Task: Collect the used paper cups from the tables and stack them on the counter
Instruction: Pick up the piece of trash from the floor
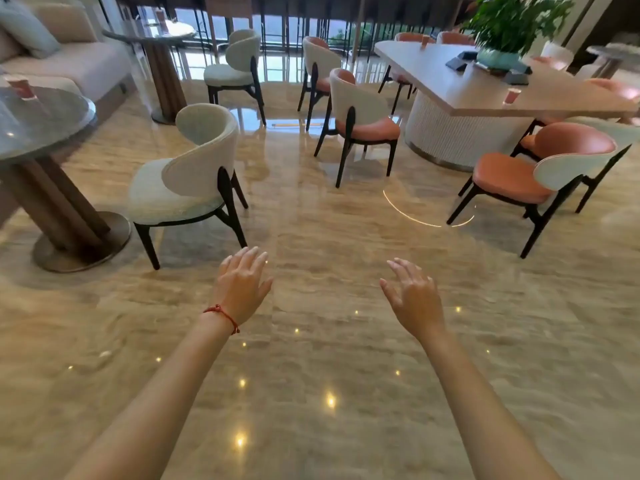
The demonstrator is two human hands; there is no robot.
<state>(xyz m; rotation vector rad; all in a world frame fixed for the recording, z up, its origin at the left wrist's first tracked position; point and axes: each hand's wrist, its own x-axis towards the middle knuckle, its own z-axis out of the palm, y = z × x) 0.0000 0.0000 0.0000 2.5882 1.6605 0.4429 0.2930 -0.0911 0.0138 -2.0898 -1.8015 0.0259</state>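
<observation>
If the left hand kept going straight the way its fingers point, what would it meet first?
Probably nothing soon. The open left hand points ahead over bare polished stone floor; the cream curved-back chair with dark legs sits just left of that line. Depth is unclear, so a brush with its legs is possible.

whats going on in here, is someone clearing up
A person stands on the polished floor with both arms out in front, the left hand and right hand open and holding nothing. No cup has been picked up yet. One red paper cup sits on the round glass table at the left, and another cup stands near the edge of the long table on the right, by the potted plant.
</observation>
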